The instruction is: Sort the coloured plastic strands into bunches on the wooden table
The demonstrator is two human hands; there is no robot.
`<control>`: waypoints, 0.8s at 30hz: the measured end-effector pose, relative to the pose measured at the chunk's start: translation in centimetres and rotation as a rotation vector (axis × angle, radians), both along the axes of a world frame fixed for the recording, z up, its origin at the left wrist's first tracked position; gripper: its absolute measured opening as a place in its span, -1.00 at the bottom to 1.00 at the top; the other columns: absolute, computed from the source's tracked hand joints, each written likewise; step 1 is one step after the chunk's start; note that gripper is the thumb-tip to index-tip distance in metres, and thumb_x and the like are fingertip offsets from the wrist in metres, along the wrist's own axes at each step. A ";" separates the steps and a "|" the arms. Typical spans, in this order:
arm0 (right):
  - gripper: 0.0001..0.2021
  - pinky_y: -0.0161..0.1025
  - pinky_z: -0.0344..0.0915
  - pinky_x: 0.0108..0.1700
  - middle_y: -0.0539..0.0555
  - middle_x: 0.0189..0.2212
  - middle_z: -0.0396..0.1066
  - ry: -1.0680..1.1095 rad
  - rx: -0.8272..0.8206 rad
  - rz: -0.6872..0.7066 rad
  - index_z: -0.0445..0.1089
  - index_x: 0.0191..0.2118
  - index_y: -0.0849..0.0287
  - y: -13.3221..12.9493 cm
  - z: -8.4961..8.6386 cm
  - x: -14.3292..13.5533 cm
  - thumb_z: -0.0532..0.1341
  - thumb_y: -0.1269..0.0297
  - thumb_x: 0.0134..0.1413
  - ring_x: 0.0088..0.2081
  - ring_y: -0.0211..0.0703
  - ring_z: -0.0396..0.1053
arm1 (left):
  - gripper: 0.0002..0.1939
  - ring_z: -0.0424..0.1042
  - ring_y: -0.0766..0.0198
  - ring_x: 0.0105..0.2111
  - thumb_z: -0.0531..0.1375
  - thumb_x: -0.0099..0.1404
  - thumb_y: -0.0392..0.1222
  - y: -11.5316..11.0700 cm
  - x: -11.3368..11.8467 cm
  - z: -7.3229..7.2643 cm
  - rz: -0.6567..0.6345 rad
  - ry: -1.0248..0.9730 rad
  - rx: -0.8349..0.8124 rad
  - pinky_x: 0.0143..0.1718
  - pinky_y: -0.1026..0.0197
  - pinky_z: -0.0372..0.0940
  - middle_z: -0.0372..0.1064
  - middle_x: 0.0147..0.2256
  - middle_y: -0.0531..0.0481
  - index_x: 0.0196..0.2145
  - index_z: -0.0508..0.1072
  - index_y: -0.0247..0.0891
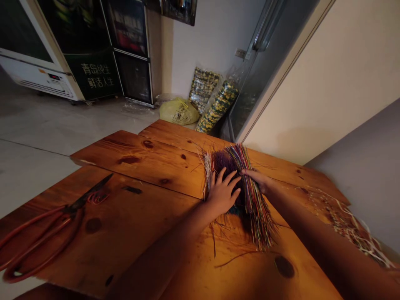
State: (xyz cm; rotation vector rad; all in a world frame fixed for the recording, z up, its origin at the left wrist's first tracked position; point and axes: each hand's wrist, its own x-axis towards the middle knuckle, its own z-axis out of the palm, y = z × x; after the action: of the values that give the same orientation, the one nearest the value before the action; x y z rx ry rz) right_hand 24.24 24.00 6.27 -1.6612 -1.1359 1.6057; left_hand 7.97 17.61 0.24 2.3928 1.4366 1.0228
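Multicoloured thin wires (254, 204) look mostly gathered, right hand (259, 179) gripping them, left hand (222, 196) spread open; stray strands (243, 253) remain loose towards six o'clock.

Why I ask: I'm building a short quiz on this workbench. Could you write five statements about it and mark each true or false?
1. The left hand has its fingers spread over dark purple strands. True.
2. The right hand is on the handles of the scissors. False: it touches the multicoloured strands, and the scissors lie apart from both hands.
3. The scissors have reddish handles. True.
4. The yellow bag rests on the table. False: it is on the floor, near the wall.
5. Loose pale strands lie beyond the right hand, toward the table's right side. True.
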 end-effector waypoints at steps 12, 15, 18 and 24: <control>-0.71 -0.11 0.38 -0.18 0.13 -0.09 0.34 -0.003 0.012 -0.084 0.30 -0.02 0.22 -0.6 -0.2 1.1 0.14 0.21 0.18 -0.18 -0.16 0.38 | -0.54 -0.12 0.06 0.25 -0.21 0.39 0.05 0.0 0.0 -0.4 -0.010 0.073 -0.018 0.19 -0.24 -0.10 0.00 0.25 0.22 0.20 0.08 0.07; -0.71 -0.10 0.37 -0.16 0.13 -0.08 0.34 0.002 0.011 -0.074 0.30 -0.02 0.21 -0.5 -0.4 1.4 0.14 0.20 0.18 -0.17 -0.15 0.37 | -0.54 -0.10 0.05 0.24 -0.19 0.39 0.06 -0.1 0.0 -0.3 -0.005 0.071 -0.004 0.18 -0.23 -0.09 0.01 0.25 0.19 0.20 0.09 0.07; -0.72 -0.14 0.38 -0.20 0.12 -0.12 0.37 0.004 0.019 -0.062 0.32 -0.05 0.22 -0.3 -0.7 1.7 0.13 0.19 0.19 -0.21 -0.19 0.39 | -0.54 -0.08 0.04 0.23 -0.18 0.38 0.07 -0.2 0.0 -0.1 -0.006 0.060 0.009 0.18 -0.22 -0.09 0.02 0.24 0.16 0.19 0.12 0.06; -0.87 -0.26 0.43 -0.43 0.08 -0.53 0.49 0.009 0.059 -0.011 0.38 -0.27 0.25 0.2 -1.1 1.6 0.16 0.34 0.08 -0.55 -0.19 0.42 | -0.55 -0.08 0.02 0.22 -0.15 0.37 0.09 -0.2 0.1 -0.2 0.000 0.055 0.024 0.18 -0.24 -0.10 0.02 0.24 0.11 0.16 0.16 0.09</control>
State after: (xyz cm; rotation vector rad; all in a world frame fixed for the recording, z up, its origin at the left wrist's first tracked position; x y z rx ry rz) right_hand 25.87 24.17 5.15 -1.6187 -1.1569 1.5568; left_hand 8.03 17.43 0.08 2.4562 1.4502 0.9867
